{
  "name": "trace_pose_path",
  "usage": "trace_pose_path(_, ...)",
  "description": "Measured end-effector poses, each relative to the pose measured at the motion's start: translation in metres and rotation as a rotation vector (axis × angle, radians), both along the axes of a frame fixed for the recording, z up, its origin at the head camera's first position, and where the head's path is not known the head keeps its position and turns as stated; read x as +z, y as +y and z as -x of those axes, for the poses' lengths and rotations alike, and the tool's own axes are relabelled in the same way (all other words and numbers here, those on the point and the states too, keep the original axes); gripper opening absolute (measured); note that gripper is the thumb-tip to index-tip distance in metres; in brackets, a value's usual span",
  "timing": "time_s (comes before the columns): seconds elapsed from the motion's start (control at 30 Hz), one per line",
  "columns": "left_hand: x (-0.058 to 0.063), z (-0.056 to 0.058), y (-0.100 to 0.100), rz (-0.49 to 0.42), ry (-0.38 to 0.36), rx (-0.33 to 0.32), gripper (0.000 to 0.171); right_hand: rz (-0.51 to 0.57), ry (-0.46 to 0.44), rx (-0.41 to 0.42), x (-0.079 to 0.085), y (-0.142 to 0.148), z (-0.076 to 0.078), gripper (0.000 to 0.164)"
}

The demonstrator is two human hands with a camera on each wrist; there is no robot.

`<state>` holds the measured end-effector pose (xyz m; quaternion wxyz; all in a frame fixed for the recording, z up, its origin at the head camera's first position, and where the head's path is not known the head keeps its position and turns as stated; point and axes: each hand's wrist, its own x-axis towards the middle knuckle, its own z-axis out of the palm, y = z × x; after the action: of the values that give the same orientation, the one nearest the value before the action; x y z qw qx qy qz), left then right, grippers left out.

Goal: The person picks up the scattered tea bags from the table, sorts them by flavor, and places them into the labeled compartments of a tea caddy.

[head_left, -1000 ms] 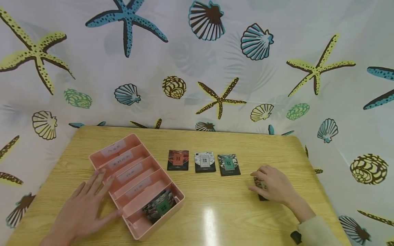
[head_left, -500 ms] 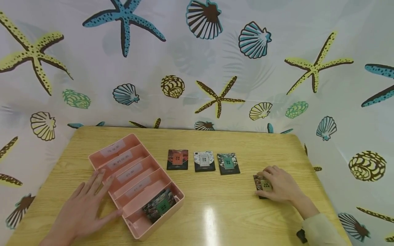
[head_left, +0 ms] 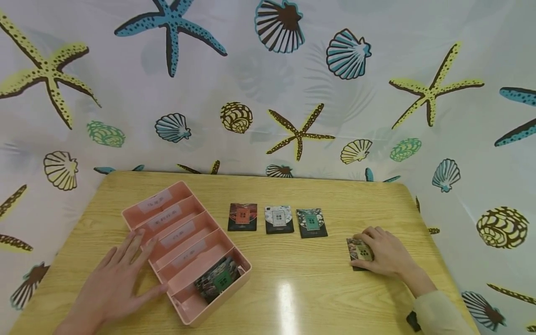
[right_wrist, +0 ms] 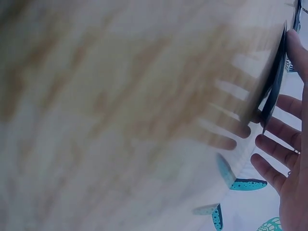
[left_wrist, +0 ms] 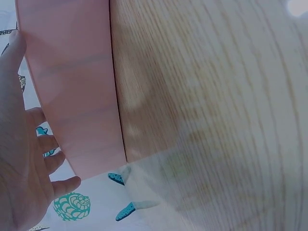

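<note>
My left hand [head_left: 113,284] lies spread against the left side of a long pink divided box [head_left: 201,216], touching its wall; in the left wrist view the fingers [left_wrist: 61,185] reach along that wall. Dark sachets with a green label [head_left: 220,280] fill part of the box's nearest compartment. At the right, my right hand [head_left: 387,253] pinches a dark sachet with a yellow-green label [head_left: 359,253] between thumb and fingers, low over the table. Edge-on in the right wrist view, thin dark sachets [right_wrist: 274,82] sit between the thumb and fingers; more than one edge shows.
Behind, in a row, lie a red-labelled sachet [head_left: 242,217], a white-labelled sachet [head_left: 279,218] and a green-labelled sachet [head_left: 311,223]. Paper labels [head_left: 177,234] mark the box's farther compartments. A small black object [head_left: 413,321] shows beside the right sleeve. A patterned curtain [head_left: 251,93] borders the wooden table [head_left: 318,288].
My right hand has shifted slightly right, its fingers drawing back along the sachet, so more of its face shows. The left hand and box have stayed in place.
</note>
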<state>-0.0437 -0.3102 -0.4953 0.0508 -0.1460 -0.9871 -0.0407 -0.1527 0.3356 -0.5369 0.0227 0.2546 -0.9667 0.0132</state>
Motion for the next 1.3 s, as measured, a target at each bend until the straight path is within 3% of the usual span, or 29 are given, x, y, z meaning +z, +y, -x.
trace_pose_path(0.67, 0.0, 0.001, -0.001, -0.002, -0.025, 0.012, 0.105, 0.008, 0.016, -0.003, 0.004, -0.005, 0.006, 0.072)
trace_pose_path(0.9, 0.0, 0.001, 0.0, -0.002, -0.044, 0.016, 0.106, 0.02, 0.077, 0.043, 0.008, -0.006, 0.009, 0.057)
trace_pose_path(1.1, -0.002, 0.001, -0.001, -0.002, -0.019, 0.01, 0.105, 0.052, 0.14, 0.096, 0.011, -0.009, 0.011, 0.045)
trace_pose_path(1.3, -0.002, 0.002, -0.001, -0.001, -0.025, 0.012, 0.105, 0.129, 0.223, 0.15, 0.014, -0.016, 0.012, 0.036)
